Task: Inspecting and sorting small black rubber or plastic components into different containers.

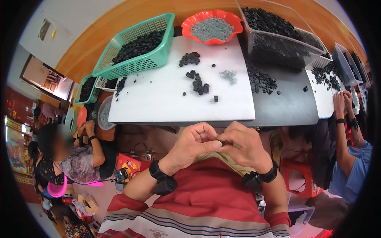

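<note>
On the far side of the scene a white rectangular table (pixel 158 99) carries the stock: a clear plastic bin (pixel 278 39) of black round parts at far right, a green plastic mesh basket (pixel 137 45) of the same parts at far left, and a red scalloped plastic bowl (pixel 212 27) of small grey screws between them. Loose black round parts (pixel 197 84) lie in small heaps at the table's middle. Near the table's front edge, the left hand (pixel 194 144) and right hand (pixel 246 146) meet fingertip to fingertip, both in a narrow pinch grip on one small black part (pixel 223 142), held between them above the lap. Other people's hands work at far left and right.
</note>
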The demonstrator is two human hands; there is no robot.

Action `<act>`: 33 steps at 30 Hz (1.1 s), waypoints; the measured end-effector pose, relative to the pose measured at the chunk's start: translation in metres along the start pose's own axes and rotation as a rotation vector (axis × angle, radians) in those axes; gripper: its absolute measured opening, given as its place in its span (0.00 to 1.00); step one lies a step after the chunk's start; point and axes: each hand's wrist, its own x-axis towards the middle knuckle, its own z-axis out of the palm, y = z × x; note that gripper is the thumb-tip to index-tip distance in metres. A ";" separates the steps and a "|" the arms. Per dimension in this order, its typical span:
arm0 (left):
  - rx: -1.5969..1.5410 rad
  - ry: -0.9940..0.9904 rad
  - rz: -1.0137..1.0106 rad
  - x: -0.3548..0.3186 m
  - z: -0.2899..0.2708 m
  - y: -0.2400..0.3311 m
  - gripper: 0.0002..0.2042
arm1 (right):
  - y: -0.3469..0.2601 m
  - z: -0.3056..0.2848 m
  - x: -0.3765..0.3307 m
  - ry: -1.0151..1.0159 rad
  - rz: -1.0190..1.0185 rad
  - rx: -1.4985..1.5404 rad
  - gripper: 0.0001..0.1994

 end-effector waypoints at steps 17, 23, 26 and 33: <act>1.189 0.831 0.790 0.015 -0.158 0.199 0.10 | -0.001 0.012 -0.002 0.048 0.034 0.016 0.14; 1.525 1.104 0.711 0.023 -0.221 0.246 0.18 | -0.009 0.016 0.001 0.075 0.056 0.016 0.12; 1.332 0.973 0.746 0.030 -0.191 0.203 0.18 | -0.001 0.006 -0.004 0.135 0.063 -0.086 0.12; 1.202 0.485 0.699 0.031 -0.099 0.090 0.12 | 0.010 -0.003 0.016 0.205 0.138 -0.205 0.10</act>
